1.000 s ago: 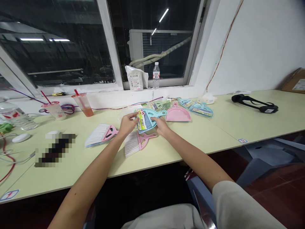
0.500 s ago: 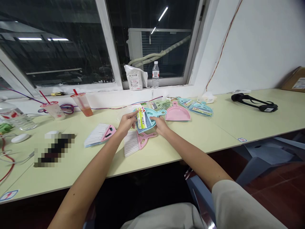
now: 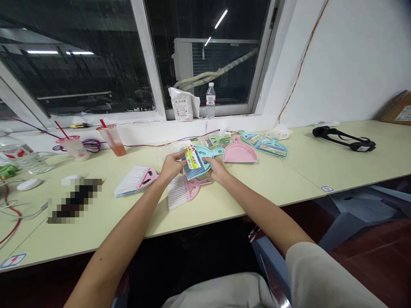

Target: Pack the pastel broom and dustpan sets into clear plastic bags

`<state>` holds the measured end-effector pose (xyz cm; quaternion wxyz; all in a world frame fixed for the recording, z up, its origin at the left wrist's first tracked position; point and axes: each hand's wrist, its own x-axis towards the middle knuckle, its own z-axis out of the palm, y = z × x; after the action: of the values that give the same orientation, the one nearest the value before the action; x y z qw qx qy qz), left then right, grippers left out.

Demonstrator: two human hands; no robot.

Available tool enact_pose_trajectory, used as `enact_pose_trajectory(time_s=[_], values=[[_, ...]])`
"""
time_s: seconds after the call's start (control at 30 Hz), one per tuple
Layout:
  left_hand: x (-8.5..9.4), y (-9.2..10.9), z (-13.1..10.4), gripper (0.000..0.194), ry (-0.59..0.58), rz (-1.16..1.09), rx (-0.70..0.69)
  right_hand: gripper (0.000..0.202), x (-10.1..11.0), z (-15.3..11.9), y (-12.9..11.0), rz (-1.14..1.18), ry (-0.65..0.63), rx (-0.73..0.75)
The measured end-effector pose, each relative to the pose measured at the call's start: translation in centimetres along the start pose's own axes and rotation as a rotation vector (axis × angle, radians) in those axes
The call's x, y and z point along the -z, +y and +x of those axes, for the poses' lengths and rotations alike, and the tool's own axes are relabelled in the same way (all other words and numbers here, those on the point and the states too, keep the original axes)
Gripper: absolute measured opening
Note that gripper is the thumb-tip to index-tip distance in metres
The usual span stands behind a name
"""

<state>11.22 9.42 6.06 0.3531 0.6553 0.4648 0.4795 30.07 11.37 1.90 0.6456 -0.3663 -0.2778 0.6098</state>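
Note:
A light-blue dustpan-and-brush set point(image 3: 208, 152) is held up over the table between my hands. My right hand point(image 3: 217, 168) is closed around its right part near the handle. On its front lies a yellow-green printed label card point(image 3: 193, 159), and my left hand point(image 3: 172, 166) pinches that card's left edge. Just below the set, a pink hand brush point(image 3: 192, 188) with white bristles lies on the table. Another pink brush point(image 3: 146, 179) rests farther left, its bristles over something blue. To the right of the set is a pink dustpan point(image 3: 239, 152).
Wrapped blue sets point(image 3: 272, 147) and a green one point(image 3: 220, 140) lie toward the back. Two cups with red straws, one a tilted cup point(image 3: 116, 143), stand left. A water bottle point(image 3: 210, 102) is on the sill. A black strapped device point(image 3: 343, 139) lies right.
The label card has turned a little, its lower end shifting right. My left fingers have moved from pointing across the card to its left edge. My right hand keeps its hold.

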Motion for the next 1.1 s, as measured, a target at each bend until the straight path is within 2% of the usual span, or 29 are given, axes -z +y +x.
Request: enact_pose_trajectory(time_s=[0.23,0.33,0.53,0.63,0.77,0.83,1.1], values=[[0.0,0.3,-0.5,0.057,-0.004,0.155,-0.023,0.032,0.1,0.3,0.1,0.01,0.022,-0.013],[0.6,0.8,-0.3,0.055,0.061,0.09,-0.058,0.032,0.2,0.4,0.1,0.011,0.001,0.006],[2.1,1.5,0.2,0.064,0.207,-0.031,-0.123,0.028,0.1,0.3,0.2,-0.014,-0.012,0.032],[1.4,1.0,0.0,0.062,0.18,0.141,-0.12,0.029,0.1,0.3,0.3,-0.02,0.023,0.025],[-0.4,0.1,-0.7,0.049,0.102,0.621,-0.126,0.033,0.0,0.4,0.3,0.002,0.026,0.008],[-1.0,0.0,-0.9,0.047,0.083,0.782,-0.144,0.032,-0.1,0.3,0.3,0.011,0.003,0.012],[-0.7,0.5,-1.0,0.052,0.031,0.868,-0.113,0.031,0.3,0.7,0.6,0.004,-0.001,0.0]])
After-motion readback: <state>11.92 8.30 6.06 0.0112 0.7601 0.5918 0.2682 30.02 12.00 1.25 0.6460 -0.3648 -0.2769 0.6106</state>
